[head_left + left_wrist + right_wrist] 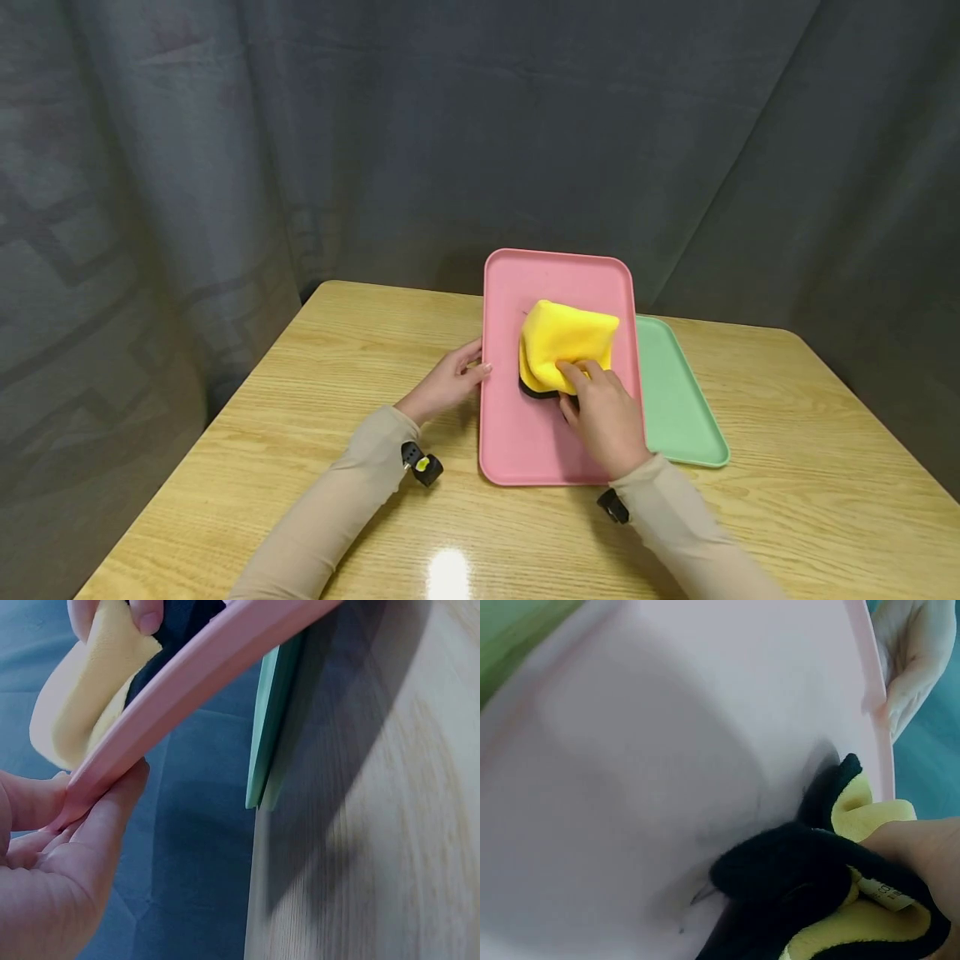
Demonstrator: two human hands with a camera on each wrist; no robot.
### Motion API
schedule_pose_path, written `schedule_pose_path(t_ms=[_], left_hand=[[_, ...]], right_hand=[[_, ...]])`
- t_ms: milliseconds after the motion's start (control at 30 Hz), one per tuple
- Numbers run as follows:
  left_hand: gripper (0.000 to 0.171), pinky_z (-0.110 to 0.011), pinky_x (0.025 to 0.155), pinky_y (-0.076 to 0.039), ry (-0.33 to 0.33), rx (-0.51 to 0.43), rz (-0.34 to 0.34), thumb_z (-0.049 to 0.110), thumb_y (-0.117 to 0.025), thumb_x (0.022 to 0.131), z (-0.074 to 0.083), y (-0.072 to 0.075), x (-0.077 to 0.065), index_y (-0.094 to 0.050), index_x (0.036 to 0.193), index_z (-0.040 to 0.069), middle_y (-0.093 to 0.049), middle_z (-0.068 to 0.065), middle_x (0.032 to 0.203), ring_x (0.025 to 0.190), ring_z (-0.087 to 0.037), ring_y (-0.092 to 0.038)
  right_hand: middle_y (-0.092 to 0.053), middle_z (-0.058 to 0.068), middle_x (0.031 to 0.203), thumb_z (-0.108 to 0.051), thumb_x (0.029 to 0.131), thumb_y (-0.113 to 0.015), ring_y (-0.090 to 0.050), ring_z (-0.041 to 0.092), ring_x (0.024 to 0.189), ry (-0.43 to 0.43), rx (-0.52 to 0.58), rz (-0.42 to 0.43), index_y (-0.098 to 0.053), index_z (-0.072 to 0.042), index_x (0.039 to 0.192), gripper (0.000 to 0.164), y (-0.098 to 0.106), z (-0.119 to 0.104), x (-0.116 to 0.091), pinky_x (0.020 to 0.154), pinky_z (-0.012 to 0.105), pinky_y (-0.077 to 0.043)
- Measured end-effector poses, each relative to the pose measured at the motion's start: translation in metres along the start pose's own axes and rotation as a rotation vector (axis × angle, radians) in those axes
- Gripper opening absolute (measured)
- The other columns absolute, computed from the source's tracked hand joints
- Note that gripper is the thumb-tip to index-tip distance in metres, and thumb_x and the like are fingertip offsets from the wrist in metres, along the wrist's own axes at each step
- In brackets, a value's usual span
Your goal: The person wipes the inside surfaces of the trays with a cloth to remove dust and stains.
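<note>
A pink tray [517,446] is held tilted, its left side lifted off the table. My left hand [450,379] grips that left edge, thumb on the upper face and fingers beneath, as the left wrist view shows. On the tray's inner face lies a folded cloth [566,329], yellow on one side and black on the other. My right hand [603,412] pinches it from the near side. In the right wrist view, the cloth's black side touches the tray, and a few dark marks [697,896] show on the pink surface beside it.
A green tray [678,400] lies on the wooden table [795,433], partly under the pink tray's right side. Dark grey curtains [465,150] hang behind the table and at both sides.
</note>
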State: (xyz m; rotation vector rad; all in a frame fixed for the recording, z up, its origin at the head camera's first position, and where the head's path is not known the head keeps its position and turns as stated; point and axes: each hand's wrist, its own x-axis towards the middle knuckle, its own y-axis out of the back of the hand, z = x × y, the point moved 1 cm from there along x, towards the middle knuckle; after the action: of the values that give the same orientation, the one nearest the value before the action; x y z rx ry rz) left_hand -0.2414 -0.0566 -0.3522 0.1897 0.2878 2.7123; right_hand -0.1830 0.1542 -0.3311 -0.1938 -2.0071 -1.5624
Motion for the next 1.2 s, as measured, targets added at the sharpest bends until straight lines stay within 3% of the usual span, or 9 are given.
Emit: schedule_pose_path(t_ms=[400,733,1200], left_hand=[[0.052,-0.036,0.098,-0.051,0.005,0.003,-0.003,0.011,-0.043,0.099,-0.001,-0.001,0.001,-0.025,0.148,0.011,-0.037,-0.016,0.148,0.128,-0.030,-0.048],[0.053,-0.041,0.110,-0.038,-0.049,0.009,-0.038,0.005,-0.038,0.099,0.000,0.000,0.001,-0.020,0.149,0.003,-0.028,-0.018,0.152,0.139,-0.031,-0.032],[0.053,-0.037,0.098,-0.050,-0.004,0.009,-0.014,0.008,-0.041,0.099,-0.001,0.000,0.000,-0.024,0.149,0.010,-0.035,-0.017,0.149,0.128,-0.032,-0.047]], right_hand=[[-0.062,0.010,0.103,-0.007,0.072,-0.077,-0.057,0.028,0.080,0.065,0.021,-0.009,-0.065,-0.009,0.115,0.044,-0.005,-0.021,0.001,0.059,0.040,-0.055],[-0.062,0.009,0.101,-0.009,0.072,-0.077,-0.058,0.027,0.080,0.096,0.017,-0.025,-0.066,-0.011,0.115,0.044,-0.009,-0.034,0.001,0.059,0.038,-0.055],[-0.063,0.008,0.104,-0.006,0.073,-0.075,-0.058,0.027,0.081,0.061,0.035,-0.025,-0.065,-0.010,0.116,0.044,-0.007,-0.025,-0.001,0.060,0.038,-0.055]])
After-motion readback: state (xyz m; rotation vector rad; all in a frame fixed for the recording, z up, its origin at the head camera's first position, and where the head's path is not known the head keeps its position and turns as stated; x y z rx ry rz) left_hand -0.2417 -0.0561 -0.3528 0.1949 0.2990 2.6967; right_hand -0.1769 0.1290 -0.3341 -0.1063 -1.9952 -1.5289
